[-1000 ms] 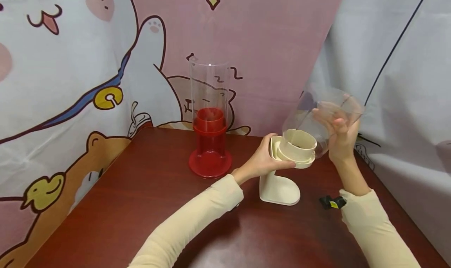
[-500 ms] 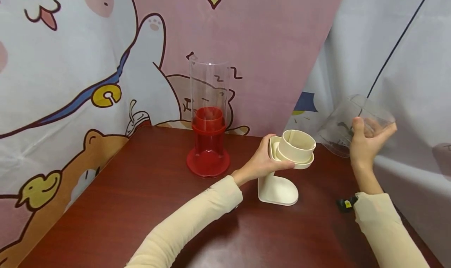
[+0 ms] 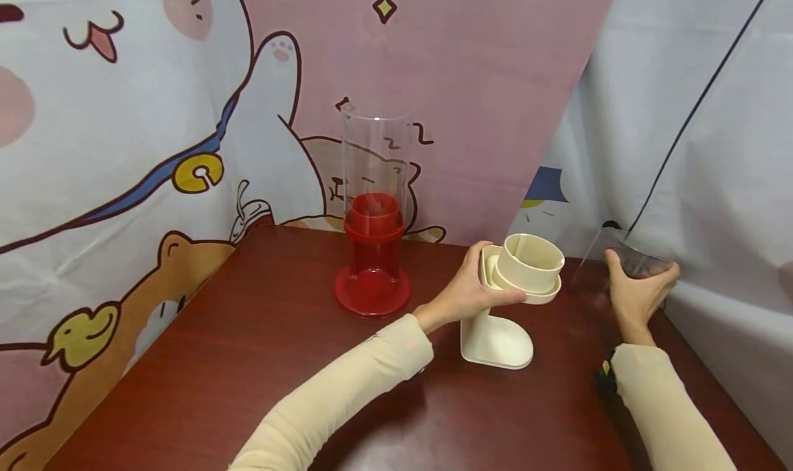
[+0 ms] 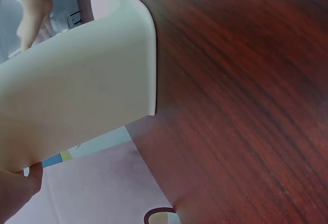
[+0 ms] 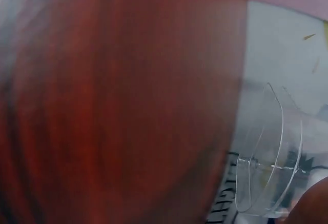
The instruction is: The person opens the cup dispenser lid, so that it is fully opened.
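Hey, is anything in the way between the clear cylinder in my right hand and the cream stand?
Nothing visible stands between the clear cylinder and cream stand; the left hand grips the stand from the opposite side.

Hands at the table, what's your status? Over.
Left hand grips cream stand. Right hand holds clear container, off the stand. Red-based tube stands apart, seemingly not in the way.

On counter: tube in base, near back edge. Right of base, further forward: stand. By back right corner, in right hand: container. Behind: cloth.
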The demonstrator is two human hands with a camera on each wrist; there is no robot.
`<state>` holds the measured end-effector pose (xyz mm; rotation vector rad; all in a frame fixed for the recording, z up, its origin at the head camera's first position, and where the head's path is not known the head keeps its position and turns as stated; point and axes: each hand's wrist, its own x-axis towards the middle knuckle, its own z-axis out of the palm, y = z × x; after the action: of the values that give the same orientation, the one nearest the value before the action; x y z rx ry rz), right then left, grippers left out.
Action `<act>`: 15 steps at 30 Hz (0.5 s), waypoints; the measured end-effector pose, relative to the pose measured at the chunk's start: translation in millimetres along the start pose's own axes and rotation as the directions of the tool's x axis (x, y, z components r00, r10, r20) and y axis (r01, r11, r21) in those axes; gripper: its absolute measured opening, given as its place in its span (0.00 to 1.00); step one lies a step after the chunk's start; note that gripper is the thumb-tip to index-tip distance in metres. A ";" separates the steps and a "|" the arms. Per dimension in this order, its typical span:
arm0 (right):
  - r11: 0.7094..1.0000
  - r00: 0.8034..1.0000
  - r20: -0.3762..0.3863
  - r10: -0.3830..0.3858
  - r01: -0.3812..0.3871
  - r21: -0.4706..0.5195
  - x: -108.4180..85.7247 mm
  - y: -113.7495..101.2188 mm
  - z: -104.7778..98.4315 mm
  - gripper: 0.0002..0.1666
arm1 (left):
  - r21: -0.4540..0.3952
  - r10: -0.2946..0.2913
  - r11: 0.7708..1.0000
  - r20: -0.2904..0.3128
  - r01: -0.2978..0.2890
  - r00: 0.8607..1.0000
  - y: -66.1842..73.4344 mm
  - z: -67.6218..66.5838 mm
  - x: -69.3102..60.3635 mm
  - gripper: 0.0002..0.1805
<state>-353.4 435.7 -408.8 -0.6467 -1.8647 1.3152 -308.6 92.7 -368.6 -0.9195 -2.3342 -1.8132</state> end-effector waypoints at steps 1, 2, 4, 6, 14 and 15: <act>1.000 1.000 0.005 0.008 -0.008 -0.009 0.4 5.2 -1.6 0.64 | 0.003 -0.001 1.000 0.001 0.001 1.000 -0.6 1.3 -0.6 0.55; 1.000 1.000 0.010 0.014 -0.014 -0.017 0.7 9.4 -2.8 0.64 | 0.004 0.000 1.000 0.001 0.000 1.000 -0.9 2.2 -1.0 0.55; 1.000 1.000 0.023 0.012 -0.011 -0.028 1.0 14.9 -4.9 0.65 | 0.007 0.000 1.000 0.000 0.000 1.000 -0.9 3.1 -1.4 0.55; 1.000 1.000 0.025 -0.010 0.010 -0.027 1.8 17.7 -6.2 0.64 | 0.006 0.003 1.000 -0.001 -0.003 1.000 -0.2 2.9 -1.5 0.55; 0.990 0.985 0.166 -0.041 0.063 -0.128 1.9 13.7 -14.0 0.66 | -0.004 0.004 1.000 -0.010 -0.004 1.000 0.4 1.2 -1.3 0.55; 0.986 0.981 0.191 -0.034 0.064 -0.154 1.3 12.8 -15.2 0.67 | -0.007 0.006 1.000 -0.013 -0.006 1.000 0.4 1.1 -1.2 0.54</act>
<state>-342.0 449.6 -417.5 -0.5705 -2.1420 1.2398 -307.0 93.2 -369.1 -0.9119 -2.3164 -1.8208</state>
